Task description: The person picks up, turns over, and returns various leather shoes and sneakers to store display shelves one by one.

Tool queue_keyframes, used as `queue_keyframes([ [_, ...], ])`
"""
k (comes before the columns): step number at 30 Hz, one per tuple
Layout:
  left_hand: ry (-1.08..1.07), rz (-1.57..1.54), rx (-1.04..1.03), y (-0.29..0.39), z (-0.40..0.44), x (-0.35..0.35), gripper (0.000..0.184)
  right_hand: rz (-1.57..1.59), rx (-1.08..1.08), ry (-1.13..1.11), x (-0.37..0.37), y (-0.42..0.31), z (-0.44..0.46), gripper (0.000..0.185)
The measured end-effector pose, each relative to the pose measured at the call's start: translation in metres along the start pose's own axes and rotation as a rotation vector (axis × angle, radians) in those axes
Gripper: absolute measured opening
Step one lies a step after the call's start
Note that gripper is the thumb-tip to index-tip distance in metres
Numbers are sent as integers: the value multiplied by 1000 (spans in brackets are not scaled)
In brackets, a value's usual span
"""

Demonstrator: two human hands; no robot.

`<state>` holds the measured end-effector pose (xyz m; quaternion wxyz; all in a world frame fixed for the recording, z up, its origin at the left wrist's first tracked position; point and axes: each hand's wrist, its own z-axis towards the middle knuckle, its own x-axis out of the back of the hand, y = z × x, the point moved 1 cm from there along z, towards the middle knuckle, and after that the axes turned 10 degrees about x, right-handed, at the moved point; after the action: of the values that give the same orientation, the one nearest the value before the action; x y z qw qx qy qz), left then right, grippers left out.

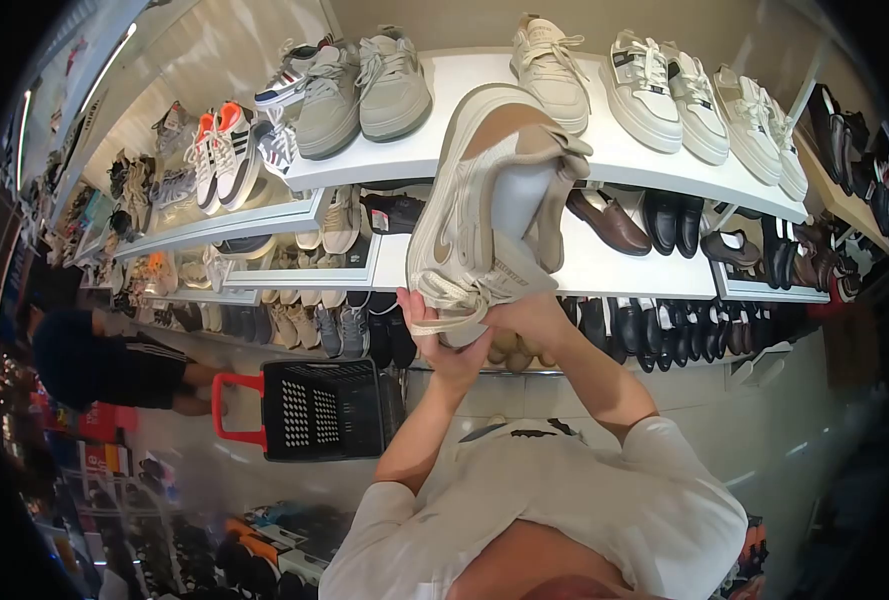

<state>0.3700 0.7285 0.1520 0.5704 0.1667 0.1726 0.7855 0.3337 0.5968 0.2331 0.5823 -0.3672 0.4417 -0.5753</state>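
Note:
A beige and white sneaker point(454, 215) with cream laces is held up before the shelves, its heel end pointing away and its toe towards me. My left hand point(446, 345) grips the toe end from the left, fingers along the side by the laces. My right hand point(532, 318) is closed on the toe end from the right, its fingertips partly hidden. Pale stuffing shows inside the shoe's opening. Just behind it on the white top shelf point(454, 75) stands a single similar beige sneaker point(549, 75).
Grey-green sneakers point(392, 85) and white sneakers point(649, 95) line the top shelf. Brown loafers point(609, 222) and black shoes point(672, 222) fill lower shelves. A black shopping basket with a red handle point(239, 412) stands on the floor at left. Another person point(114, 365) is beyond it.

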Motion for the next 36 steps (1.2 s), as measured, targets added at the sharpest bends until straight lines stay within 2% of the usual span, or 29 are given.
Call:
queue_keyframes([
  [2,-23,38,-2,0,-13,4,95,-84,-84,-38,4,17,-4,80],
  [3,-38,79,-19,-3,-16,4,95,-84,-57,-20,10,32,-1,78],
  [4,-88,55,-31,-6,-23,5,83,-82,-42,-6,19,50,-2,78],
  [5,-87,49,-36,2,-24,12,83,-81,-26,7,27,67,-2,77],
  [6,-174,-12,7,14,-22,21,77,-72,-99,-4,44,86,-6,82],
  [7,-266,-71,54,23,-18,29,72,18,-51,-15,52,90,-12,88],
  [8,-221,-43,20,25,-7,36,68,113,-4,-31,60,94,-19,94],
  [9,-132,-81,20,23,12,39,72,208,39,-50,68,97,-25,100],
  [10,-75,-222,140,26,39,36,81,-63,270,-13,56,60,-21,103],
  [11,-93,-534,299,29,65,32,101,-330,491,17,44,37,-22,107],
  [12,-175,-746,437,34,84,32,122,-485,358,110,37,36,-24,101],
  [13,-288,-967,507,38,97,30,134,-476,351,99,34,33,-26,101],
  [15,-416,-900,409,56,118,26,134,-778,530,138,30,24,-30,92],
  [16,-417,-890,414,49,122,26,134,-761,562,152,28,21,-31,87],
  [17,-611,-830,292,41,125,27,131,-754,559,154,28,22,-33,87],
  [19,-802,-770,168,41,123,25,129,-790,545,194,33,21,-37,88],
  [21,-761,-890,356,50,114,21,121,-809,532,197,41,22,-39,89],
  [24,-656,-971,448,60,105,17,119,-820,538,176,46,23,-41,91],
  [28,-644,-959,398,64,102,16,119,-743,527,155,47,27,-45,96],
  [31,-664,-881,438,68,101,16,123,-679,494,123,46,21,-45,105],
  [33,-463,-1023,619,67,104,12,133,-700,494,138,44,20,-46,108],
  [34,-470,-1064,669,68,109,16,145,-717,491,153,42,19,-45,111],
  [35,-470,-1063,666,63,105,16,145,-716,495,153,39,16,-46,111],
  [36,-540,-931,593,52,94,15,148,-451,398,193,34,9,-47,112],
])
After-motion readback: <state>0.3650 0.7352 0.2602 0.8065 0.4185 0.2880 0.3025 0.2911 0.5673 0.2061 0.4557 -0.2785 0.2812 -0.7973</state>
